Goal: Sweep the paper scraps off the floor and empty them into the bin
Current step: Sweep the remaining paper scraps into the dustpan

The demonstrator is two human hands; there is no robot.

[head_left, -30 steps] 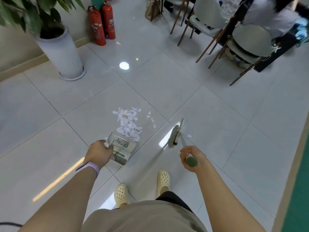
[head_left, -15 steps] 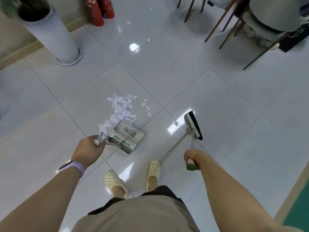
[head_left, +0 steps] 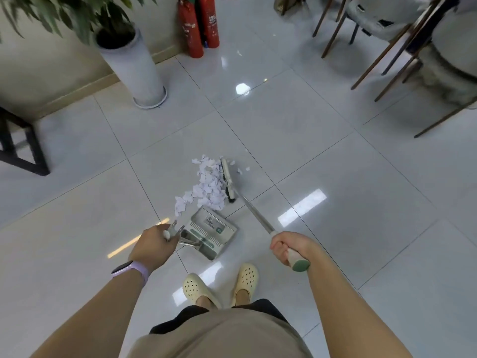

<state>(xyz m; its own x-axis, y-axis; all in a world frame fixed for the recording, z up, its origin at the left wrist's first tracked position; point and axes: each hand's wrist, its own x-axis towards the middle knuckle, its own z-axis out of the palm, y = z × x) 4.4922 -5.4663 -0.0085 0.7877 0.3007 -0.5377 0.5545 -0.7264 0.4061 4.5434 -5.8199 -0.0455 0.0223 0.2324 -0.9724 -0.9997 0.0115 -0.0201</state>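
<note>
Fingers curled: left hand [head_left: 152,244] grips dustpan [head_left: 211,232] handle, right hand [head_left: 289,248] metal broom [head_left: 228,180] (bristles against ragged paper scraps [head_left: 207,186]).

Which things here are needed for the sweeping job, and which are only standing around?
For the job:
paper scraps
broom, right hand grips it
dustpan, left hand holds its handle

Only standing around:
plant pot
fire extinguishers
chairs

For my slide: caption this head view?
Right hand sets broom beside paper scraps; left hand holds dustpan.
</note>
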